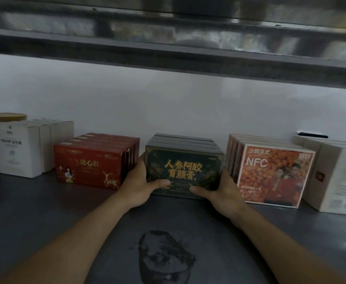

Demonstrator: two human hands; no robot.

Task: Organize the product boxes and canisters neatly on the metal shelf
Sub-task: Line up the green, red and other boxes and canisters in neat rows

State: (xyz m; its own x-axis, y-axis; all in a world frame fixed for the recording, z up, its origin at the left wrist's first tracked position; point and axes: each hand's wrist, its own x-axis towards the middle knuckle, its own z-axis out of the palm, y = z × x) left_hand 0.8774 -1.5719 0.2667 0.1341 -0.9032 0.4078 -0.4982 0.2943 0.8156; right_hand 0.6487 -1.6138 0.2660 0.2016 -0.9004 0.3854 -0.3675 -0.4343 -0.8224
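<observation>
nearest, below both wrists, a dark blotchy stain point(164, 257) marks the grey metal shelf point(45, 212). the left hand point(141, 181) and right hand point(221, 189) clamp the front dark green box point(184, 167) between them, thumbs curled onto its lower front face and fingers running back along its sides. its gold writing reads 人参阿胶育颜膏. it stands upright on the shelf, closed, first in a row of like boxes going back toward the wall.

just left of the left hand sits a row of red boxes point(90, 160) — the front one shows 鹿心, a third character too blurred to read, and a gold deer. just right of the right hand stand orange boxes point(274, 173) labelled 沙棘原浆 and nfc, with two people pictured. farther right of that hand are beige boxes point(340, 181), print too blurred to read.

well left of the left hand are white boxes point(18, 150) with faint print, then tan canisters point(6, 117), lids on. behind is a white wall point(168, 103); above the hands, an upper shelf point(168, 54).
</observation>
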